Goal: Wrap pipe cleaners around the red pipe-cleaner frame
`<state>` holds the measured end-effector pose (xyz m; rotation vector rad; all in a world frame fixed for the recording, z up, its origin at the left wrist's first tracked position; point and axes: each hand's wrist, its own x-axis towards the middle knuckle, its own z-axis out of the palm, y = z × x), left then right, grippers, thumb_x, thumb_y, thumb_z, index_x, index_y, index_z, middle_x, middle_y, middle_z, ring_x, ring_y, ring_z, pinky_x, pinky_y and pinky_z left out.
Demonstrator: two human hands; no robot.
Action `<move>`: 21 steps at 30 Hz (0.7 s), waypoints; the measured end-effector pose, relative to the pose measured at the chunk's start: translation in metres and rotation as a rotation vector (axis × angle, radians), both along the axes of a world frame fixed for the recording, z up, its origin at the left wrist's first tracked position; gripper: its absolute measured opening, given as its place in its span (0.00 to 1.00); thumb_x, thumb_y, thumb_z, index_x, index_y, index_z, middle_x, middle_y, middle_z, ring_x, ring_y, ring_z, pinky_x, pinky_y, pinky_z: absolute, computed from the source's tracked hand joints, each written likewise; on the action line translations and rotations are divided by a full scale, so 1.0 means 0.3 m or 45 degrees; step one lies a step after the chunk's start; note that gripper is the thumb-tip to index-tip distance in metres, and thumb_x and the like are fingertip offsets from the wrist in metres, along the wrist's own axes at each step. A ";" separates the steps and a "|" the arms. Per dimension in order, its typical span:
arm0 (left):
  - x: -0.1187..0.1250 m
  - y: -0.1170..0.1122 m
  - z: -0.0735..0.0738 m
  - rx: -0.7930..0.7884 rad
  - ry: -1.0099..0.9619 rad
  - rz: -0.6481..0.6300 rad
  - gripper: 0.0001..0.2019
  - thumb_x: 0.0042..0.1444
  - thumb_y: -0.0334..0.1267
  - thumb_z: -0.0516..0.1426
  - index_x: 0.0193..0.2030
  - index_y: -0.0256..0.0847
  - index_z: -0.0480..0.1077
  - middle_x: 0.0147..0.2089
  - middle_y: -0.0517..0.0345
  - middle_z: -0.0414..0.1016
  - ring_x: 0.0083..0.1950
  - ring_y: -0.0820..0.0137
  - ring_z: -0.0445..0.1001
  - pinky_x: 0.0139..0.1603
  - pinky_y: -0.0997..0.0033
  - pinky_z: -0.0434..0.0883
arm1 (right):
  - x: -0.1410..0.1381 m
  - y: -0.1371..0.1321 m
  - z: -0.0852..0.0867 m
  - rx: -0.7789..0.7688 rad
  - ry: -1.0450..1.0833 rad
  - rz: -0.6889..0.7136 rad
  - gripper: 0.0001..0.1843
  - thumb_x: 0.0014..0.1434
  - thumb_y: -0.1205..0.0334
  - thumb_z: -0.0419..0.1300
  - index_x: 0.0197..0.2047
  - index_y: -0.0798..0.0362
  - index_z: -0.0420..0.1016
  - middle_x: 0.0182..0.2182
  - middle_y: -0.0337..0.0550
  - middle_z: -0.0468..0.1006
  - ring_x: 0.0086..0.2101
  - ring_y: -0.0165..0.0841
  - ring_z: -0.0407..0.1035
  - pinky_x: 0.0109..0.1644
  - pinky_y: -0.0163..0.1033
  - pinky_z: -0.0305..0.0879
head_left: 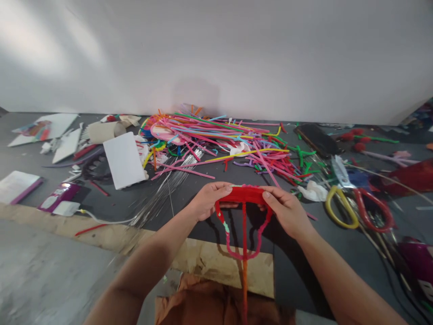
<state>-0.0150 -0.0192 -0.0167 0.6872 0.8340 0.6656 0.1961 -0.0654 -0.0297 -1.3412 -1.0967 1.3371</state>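
My left hand (207, 201) and my right hand (286, 210) are both closed on the top of a red pipe-cleaner piece (244, 195). Each hand pinches one end of its thick fuzzy red bar. From the bar hang a red and pink loop and a straight red stem (244, 243), dangling over the dark mat. A big heap of coloured pipe cleaners (219, 140) lies just beyond my hands.
Yellow-handled and red-handled scissors (358, 210) lie to the right. A white card (124, 160), a paper roll (105, 131), thin metal wires (162, 194) and scraps sit to the left. A cardboard sheet (209, 259) lies under my forearms. A white wall stands behind.
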 end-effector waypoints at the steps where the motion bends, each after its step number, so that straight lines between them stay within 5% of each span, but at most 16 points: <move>1: 0.001 -0.001 0.002 -0.019 0.010 -0.004 0.15 0.45 0.40 0.66 0.38 0.34 0.74 0.36 0.50 0.79 0.35 0.66 0.78 0.42 0.63 0.74 | -0.005 -0.003 0.008 0.012 -0.024 0.017 0.16 0.53 0.48 0.62 0.40 0.49 0.77 0.25 0.38 0.77 0.26 0.32 0.69 0.32 0.38 0.68; 13: 0.006 -0.004 0.004 -0.052 0.047 0.001 0.14 0.41 0.38 0.67 0.35 0.33 0.75 0.31 0.53 0.79 0.32 0.69 0.77 0.37 0.67 0.75 | -0.011 -0.005 -0.011 -0.057 0.116 0.055 0.16 0.52 0.49 0.63 0.41 0.48 0.77 0.26 0.38 0.77 0.25 0.31 0.69 0.32 0.37 0.67; 21: -0.016 0.007 0.011 -0.071 0.125 -0.160 0.21 0.35 0.36 0.70 0.38 0.33 0.75 0.33 0.51 0.79 0.30 0.69 0.78 0.34 0.71 0.76 | -0.020 -0.012 0.008 0.013 -0.038 0.088 0.16 0.53 0.49 0.61 0.41 0.49 0.77 0.27 0.39 0.78 0.25 0.31 0.70 0.32 0.37 0.68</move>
